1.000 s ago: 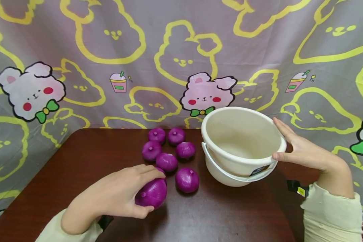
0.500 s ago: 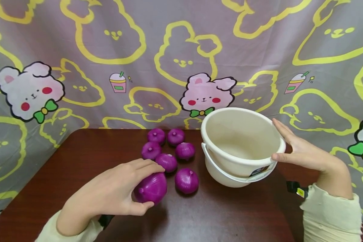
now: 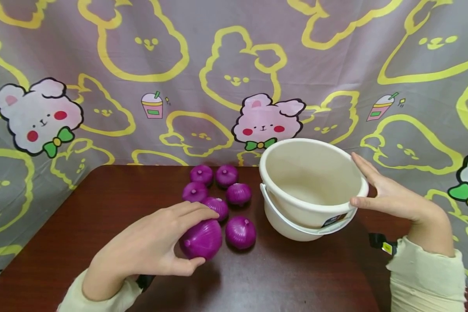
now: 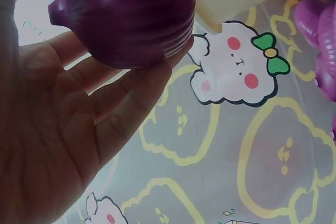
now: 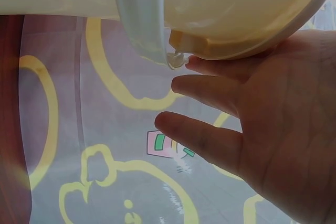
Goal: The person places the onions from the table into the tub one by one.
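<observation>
My left hand (image 3: 152, 238) grips a purple onion (image 3: 203, 238), thumb on the near side and fingers over the far side. Close up in the left wrist view, that onion (image 4: 131, 14) rests against the fingers, its pointed tip toward the palm. Beside and behind it, several more purple onions sit on the table, the nearest being an onion (image 3: 241, 233) just to its right. My right hand (image 3: 394, 195) lies against the right rim of a cream bucket (image 3: 296, 223), thumb and fingers spread. From the right wrist, straight fingers (image 5: 210, 142) show below the bucket's rim.
The brown wooden table (image 3: 281, 281) ends at a cartoon-printed curtain (image 3: 203, 52) behind it. A white handle (image 3: 282, 221) hangs down the bucket's front, and the bucket's inside floor shows bare.
My left hand has moved slightly right with the onion, which now overlaps the onion behind it in the head view. The right hand and bucket have hardly moved.
</observation>
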Tool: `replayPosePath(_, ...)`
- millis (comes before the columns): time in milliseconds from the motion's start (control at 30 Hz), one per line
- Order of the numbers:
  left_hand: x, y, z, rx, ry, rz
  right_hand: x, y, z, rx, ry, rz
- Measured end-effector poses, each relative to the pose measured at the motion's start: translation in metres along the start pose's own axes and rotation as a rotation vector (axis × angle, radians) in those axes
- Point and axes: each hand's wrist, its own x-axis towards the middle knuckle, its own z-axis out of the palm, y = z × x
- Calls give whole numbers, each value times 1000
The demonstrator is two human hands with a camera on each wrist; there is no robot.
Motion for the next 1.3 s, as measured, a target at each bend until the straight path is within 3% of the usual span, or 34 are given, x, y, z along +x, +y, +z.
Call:
replayPosePath(167,3,0,-2,-40,23,8,1,0,0,3,4,-9)
replayPosePath(433,11,0,-3,-24,64,58,0,1,-3,8,0,3)
replayPosePath(800,24,4,5,-101,29,70,0,1,-2,11,-2,4)
replayPosePath(1000,32,6,9,-97,43,106,0,1,-2,26,-6,13)
replayPosePath(1300,42,8,12,-114,40,94,1,-1,-2,32,-9,13)
